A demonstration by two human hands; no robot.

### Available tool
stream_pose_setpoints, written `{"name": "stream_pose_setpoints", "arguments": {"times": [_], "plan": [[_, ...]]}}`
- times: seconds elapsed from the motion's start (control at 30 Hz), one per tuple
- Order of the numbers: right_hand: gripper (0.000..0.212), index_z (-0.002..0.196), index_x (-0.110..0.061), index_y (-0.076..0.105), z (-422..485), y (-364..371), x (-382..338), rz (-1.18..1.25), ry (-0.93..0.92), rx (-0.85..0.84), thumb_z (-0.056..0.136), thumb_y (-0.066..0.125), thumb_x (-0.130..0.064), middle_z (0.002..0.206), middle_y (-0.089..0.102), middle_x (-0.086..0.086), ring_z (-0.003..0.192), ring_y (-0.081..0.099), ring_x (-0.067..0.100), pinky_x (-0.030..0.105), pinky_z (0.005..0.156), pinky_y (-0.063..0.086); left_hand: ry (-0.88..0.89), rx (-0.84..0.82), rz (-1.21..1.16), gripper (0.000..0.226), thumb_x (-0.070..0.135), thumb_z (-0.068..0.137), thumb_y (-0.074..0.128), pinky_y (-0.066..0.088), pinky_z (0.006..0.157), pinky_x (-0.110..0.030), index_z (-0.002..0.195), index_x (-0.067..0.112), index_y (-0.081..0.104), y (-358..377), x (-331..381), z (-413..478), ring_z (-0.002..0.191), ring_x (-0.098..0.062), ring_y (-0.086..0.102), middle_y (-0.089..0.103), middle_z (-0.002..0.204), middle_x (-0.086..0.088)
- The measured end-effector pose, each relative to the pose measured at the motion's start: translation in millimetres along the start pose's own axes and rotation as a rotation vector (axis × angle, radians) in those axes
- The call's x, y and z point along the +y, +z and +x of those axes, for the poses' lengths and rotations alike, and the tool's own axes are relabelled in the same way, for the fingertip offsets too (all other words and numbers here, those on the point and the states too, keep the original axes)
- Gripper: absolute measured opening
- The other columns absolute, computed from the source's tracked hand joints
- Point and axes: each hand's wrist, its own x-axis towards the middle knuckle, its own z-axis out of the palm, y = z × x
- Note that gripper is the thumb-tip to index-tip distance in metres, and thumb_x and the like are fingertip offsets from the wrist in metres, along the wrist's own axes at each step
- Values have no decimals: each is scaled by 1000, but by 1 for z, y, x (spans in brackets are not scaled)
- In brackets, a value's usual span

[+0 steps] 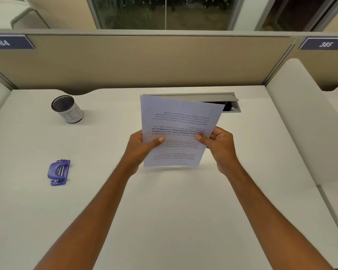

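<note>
I hold a printed sheet of white paper up above the middle of the white desk. Its text reads upside down to me. My left hand grips the sheet's left edge with the thumb on the printed face. At the right edge, my right hand grips the paper the same way, thumb on top. The sheet's lower edge hangs just above the desk.
A purple hole punch lies at the left of the desk. A black mesh cup with a white label stands at the back left. An open grey cable hatch sits behind the paper. Beige partition walls bound the desk.
</note>
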Motion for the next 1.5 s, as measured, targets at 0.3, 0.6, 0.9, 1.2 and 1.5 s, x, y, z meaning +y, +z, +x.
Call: {"name": "stream_pose_setpoints", "arguments": {"times": [0.3,0.6,0.9,1.2,1.5], "plan": [[41,105,-48,84,-4,5,3,-71,-69,-25,94,85,-9,112,85,-18,96,81,9,17,78,63,88,140,-5,34,25,89,90,66,87,-23,121,31,80,3,-10,-6,107,-15,81,85,117,10],[33,108,-34,81,-4,7,23,-91,7,-8,91,87,-6,106,85,-19,92,80,8,20,77,64,58,147,19,28,26,96,85,65,89,-23,122,35,79,12,-19,-9,107,-13,81,85,118,13],[33,112,-25,82,-5,6,41,-65,95,-27,86,91,-6,111,86,-9,98,82,9,18,79,63,1,159,57,33,25,102,79,67,92,-29,134,24,74,17,-26,-12,109,-16,79,84,117,14],[28,112,-19,81,-10,-20,53,-57,137,-39,86,90,-13,114,86,0,103,83,17,25,89,64,53,177,-135,27,22,102,77,63,106,-48,128,29,74,8,-14,-11,115,-21,79,82,127,3],[42,132,-16,72,-14,9,44,529,206,-45,92,79,-3,130,79,9,119,75,28,48,103,64,11,172,-488,50,9,110,62,53,115,-65,157,25,55,21,-10,-8,145,-37,61,68,154,-8]]}}
